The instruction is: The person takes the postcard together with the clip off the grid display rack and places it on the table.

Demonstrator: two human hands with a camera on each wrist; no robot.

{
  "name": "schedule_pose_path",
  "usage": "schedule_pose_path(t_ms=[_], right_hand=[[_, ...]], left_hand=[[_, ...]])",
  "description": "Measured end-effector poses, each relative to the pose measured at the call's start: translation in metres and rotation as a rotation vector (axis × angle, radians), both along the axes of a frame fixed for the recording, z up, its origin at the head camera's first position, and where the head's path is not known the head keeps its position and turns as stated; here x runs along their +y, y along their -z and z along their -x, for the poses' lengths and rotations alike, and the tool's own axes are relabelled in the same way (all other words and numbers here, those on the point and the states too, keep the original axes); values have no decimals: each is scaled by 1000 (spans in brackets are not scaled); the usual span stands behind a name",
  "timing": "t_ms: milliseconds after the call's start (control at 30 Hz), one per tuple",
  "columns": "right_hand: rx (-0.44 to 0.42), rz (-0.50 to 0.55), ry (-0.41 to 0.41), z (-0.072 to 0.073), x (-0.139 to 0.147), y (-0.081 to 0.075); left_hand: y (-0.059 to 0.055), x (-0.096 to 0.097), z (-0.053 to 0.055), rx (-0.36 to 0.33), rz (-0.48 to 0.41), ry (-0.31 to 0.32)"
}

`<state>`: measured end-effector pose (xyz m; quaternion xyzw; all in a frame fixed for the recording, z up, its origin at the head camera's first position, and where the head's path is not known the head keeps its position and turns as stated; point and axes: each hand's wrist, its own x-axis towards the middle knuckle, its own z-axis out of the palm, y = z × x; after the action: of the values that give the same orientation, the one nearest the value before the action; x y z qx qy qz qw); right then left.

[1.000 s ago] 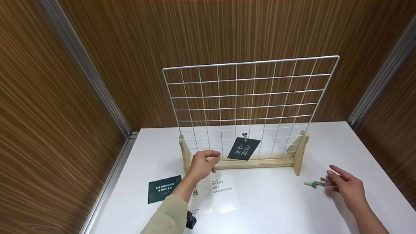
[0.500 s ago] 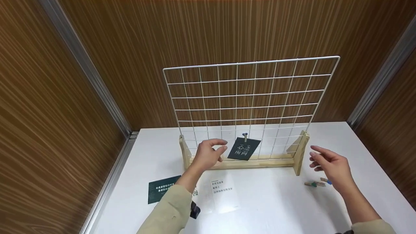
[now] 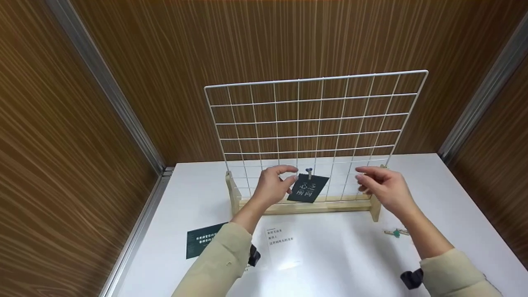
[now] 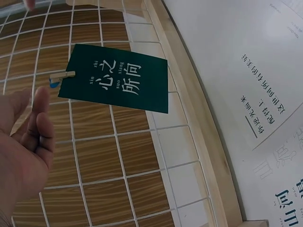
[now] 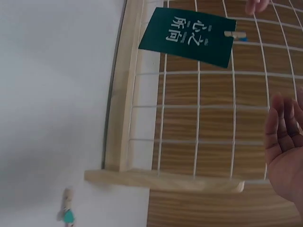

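A dark green card with white characters hangs tilted on the white wire grid. One small wooden clothespin with a blue decoration pinches its top edge. My left hand hovers just left of the card, thumb and forefinger apart, holding nothing; whether it touches the card I cannot tell. To the right of the card, my right hand is held up in front of the grid with loosely bent fingers and nothing visible in it. Part of the grid's right wooden foot is hidden behind that hand.
Several small clothespins, one with a green decoration, lie on the white table at the right. A dark green card lies at the left, partly under my sleeve. A pale printed card lies in the middle. Wood-grain panels surround the table.
My right hand has left the clothespins on the table and moved up and left to the grid. My left hand has moved up and right, closer to the hanging card.
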<state>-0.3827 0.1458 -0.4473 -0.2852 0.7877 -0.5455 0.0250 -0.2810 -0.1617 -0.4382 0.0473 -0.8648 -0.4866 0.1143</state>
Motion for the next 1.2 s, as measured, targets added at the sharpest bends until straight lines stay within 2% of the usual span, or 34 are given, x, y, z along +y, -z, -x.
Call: schedule_pose_path(t_ms=[267, 467, 667, 933, 1100, 1200], right_hand=[[50, -114, -46, -1, -43, -5], [110, -168, -83, -1, -66, -4], [166, -219, -95, 1, -79, -1], [255, -276, -117, 3, -91, -3], [243, -347, -103, 1, -96, -5], [272, -386, -92, 1, -100, -5]], left_hand=[[1, 4, 6, 7, 68, 20], [4, 3, 9, -28, 133, 16], [7, 4, 13, -64, 186, 42], [6, 9, 21, -61, 375, 58], [9, 13, 25, -60, 419, 45], [12, 14, 27, -45, 438, 36]])
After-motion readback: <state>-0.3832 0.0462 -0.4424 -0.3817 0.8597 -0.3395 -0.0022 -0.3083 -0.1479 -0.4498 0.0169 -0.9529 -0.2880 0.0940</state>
